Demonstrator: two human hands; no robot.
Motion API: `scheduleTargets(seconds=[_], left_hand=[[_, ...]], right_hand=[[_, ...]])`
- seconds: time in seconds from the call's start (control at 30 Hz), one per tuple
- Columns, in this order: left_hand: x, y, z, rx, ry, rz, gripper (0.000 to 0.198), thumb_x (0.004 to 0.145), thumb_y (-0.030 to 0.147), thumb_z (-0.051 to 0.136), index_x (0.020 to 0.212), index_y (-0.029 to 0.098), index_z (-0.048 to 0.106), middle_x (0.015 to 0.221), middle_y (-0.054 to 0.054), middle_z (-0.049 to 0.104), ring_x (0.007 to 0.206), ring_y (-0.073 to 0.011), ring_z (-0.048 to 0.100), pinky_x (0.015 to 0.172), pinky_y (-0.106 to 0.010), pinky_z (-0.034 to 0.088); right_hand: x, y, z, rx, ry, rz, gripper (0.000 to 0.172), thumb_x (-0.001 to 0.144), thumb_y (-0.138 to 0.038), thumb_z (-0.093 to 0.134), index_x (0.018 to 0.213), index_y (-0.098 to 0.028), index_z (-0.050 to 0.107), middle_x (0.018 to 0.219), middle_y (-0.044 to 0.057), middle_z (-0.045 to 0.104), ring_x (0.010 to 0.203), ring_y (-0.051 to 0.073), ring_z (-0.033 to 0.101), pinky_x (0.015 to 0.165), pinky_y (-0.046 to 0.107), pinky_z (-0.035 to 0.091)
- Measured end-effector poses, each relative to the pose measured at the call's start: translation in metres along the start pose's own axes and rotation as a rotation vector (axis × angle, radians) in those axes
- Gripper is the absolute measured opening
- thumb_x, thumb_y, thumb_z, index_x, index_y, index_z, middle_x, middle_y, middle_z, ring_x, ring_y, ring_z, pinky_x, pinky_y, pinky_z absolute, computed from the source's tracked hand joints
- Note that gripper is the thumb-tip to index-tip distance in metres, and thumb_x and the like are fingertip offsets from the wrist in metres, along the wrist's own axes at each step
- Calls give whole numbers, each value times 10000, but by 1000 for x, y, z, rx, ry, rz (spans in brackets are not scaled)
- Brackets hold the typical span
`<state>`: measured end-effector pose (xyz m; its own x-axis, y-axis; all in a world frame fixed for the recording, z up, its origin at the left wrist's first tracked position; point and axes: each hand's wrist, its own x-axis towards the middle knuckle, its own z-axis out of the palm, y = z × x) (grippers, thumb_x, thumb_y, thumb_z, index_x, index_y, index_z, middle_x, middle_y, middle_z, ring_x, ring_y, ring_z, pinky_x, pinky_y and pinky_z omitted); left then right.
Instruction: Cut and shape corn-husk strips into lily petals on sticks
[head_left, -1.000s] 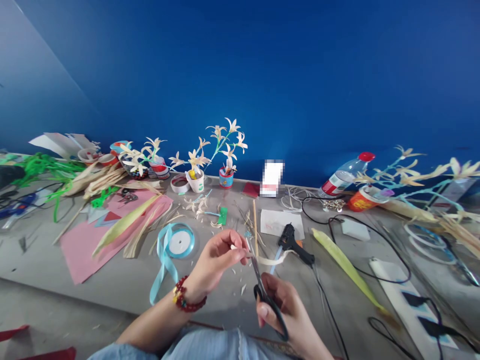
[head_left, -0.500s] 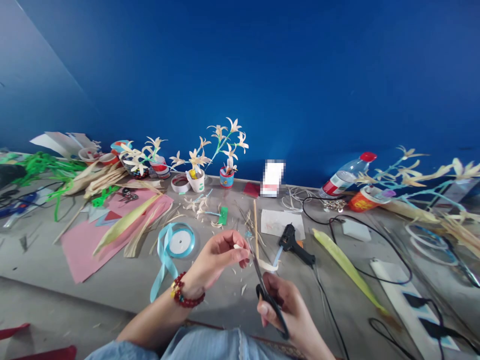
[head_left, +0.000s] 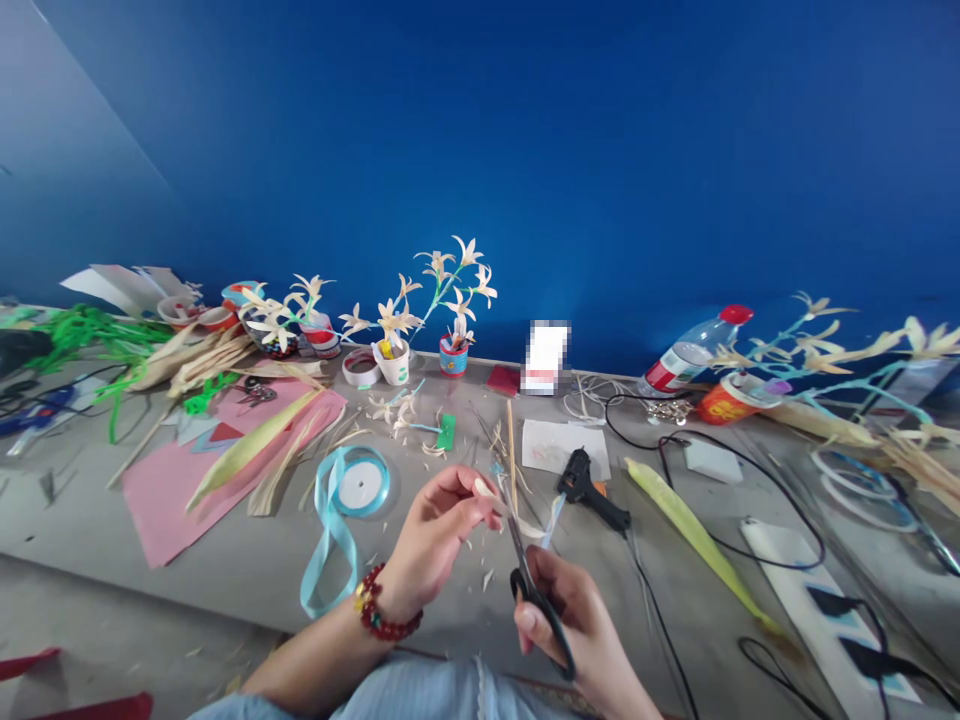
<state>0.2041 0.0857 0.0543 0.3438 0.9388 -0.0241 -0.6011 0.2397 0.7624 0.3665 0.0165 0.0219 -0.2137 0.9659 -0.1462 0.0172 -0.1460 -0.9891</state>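
Note:
My left hand (head_left: pixel 446 525), a red bead bracelet (head_left: pixel 384 608) at its wrist, pinches a small pale piece of husk (head_left: pixel 487 490) between thumb and fingers. In my right hand (head_left: pixel 566 605) are black-handled scissors (head_left: pixel 517 545), their blades pointing up beside the husk piece. Whether the blades touch it I cannot tell. Just beyond the blades lie a thin wooden stick (head_left: pixel 512 445) and a curved pale strip. A black hot glue gun (head_left: pixel 592 490) rests to the right on the table, near a sheet of white paper (head_left: pixel 551 440).
Left of my hands lies a blue ribbon spool (head_left: pixel 361 482); pink paper (head_left: pixel 165 505) carries husks farther left. Pale flowers (head_left: pixel 397 318) stand in cups at the back. On the right are a green husk (head_left: pixel 697 535), a power strip (head_left: pixel 802 600), cables and a plastic bottle (head_left: pixel 679 360).
My left hand has shifted slightly right, and the pale husk piece in it now shows more and sits at a different angle. My right hand and the scissors have barely moved.

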Motion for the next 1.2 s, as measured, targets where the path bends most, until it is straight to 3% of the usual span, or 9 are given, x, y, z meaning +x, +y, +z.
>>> scheduleTargets(seconds=[0.7, 1.2], left_hand=[[2, 6, -1, 93, -13, -2, 128, 830, 221, 727, 790, 150, 629, 802, -18, 643, 679, -106, 585, 687, -243, 469], [3, 10, -7, 100, -69, -18, 132, 822, 237, 735, 808, 150, 637, 777, -19, 634, 664, -110, 592, 673, -245, 487]], right_hand=[[-1, -2, -2, 22, -18, -3, 609, 683, -788, 652, 658, -209, 465, 503, -37, 493, 411, 95, 435, 420, 217, 300], [0, 0, -8, -62, -36, 23, 619, 674, -787, 655, 642, -224, 401, 493, -85, 356, 402, 81, 384, 407, 208, 256]])
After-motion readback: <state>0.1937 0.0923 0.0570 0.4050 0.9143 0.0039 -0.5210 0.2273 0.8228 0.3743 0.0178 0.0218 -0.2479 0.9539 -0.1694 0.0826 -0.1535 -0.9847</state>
